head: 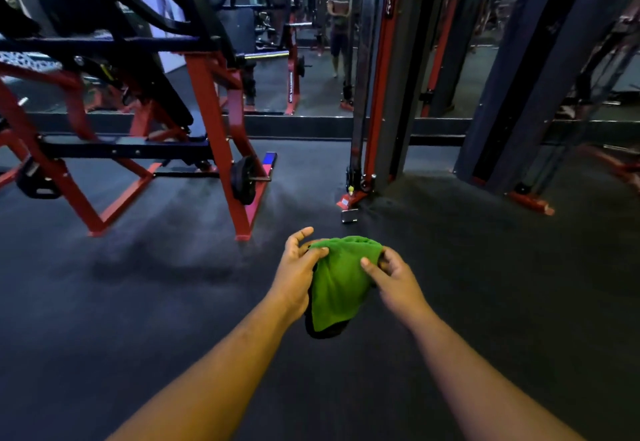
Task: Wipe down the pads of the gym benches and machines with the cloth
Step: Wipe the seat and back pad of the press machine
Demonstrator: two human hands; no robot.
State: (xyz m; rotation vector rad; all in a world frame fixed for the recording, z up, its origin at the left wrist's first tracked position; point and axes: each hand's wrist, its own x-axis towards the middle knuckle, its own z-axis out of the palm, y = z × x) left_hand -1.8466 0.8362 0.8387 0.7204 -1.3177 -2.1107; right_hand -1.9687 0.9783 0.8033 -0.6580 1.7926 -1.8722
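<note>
Place: gym | red-and-black steel plate-loaded machine (131,101) at 10 o'clock | black rubber floor (138,302) | wall mirror (311,59) at 12 o'clock

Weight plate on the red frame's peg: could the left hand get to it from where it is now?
Probably not without stepping closer. The left hand grips the green cloth, and the weight plate sits well ahead across bare floor; nothing blocks the way.

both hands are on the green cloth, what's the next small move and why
Probably finish bunching the green cloth into one hand, then step toward the red-framed machine ahead on the left. The left hand and right hand both pinch the cloth in mid-air over the dark floor, touching no pad, so wiping cannot begin until the person closes in.
</note>
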